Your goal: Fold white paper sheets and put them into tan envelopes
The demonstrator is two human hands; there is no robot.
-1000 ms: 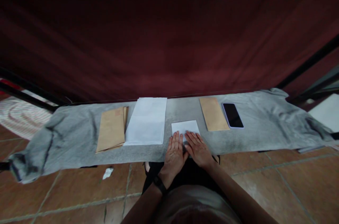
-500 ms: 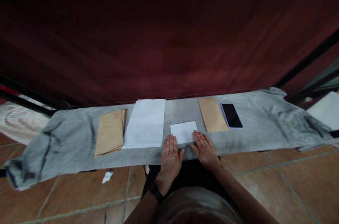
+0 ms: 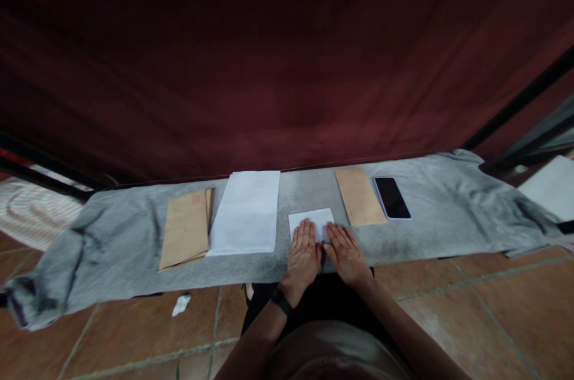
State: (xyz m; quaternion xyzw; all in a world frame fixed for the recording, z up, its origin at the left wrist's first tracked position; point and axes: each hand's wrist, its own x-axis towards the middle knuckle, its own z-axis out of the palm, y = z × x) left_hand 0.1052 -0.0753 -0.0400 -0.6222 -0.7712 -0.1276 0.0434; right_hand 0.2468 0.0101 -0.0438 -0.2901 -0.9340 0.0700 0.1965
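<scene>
One white paper [image 3: 321, 221], apparently folded, being pressed flat.
Left hand [image 3: 304, 257] and right hand [image 3: 348, 255] lie palm-down on its near part, fingers extended, gripping nothing. It sits between white sheets [image 3: 246, 212], left, and a brown envelope [image 3: 361, 197], right, long axis seemingly left-right; moving either hand calls for not dragging it.

Right of the right hand [image 3: 348, 257] lies a lilac-cased smartphone [image 3: 392, 198], screen dark. Left of the left hand [image 3: 302, 257], a white scrap [image 3: 181, 304] lies on terracotta floor tiles [image 3: 134, 326]; farther left, striped cloth [image 3: 38, 206]. Dark red fabric [image 3: 287, 81] rises beyond both hands.
</scene>
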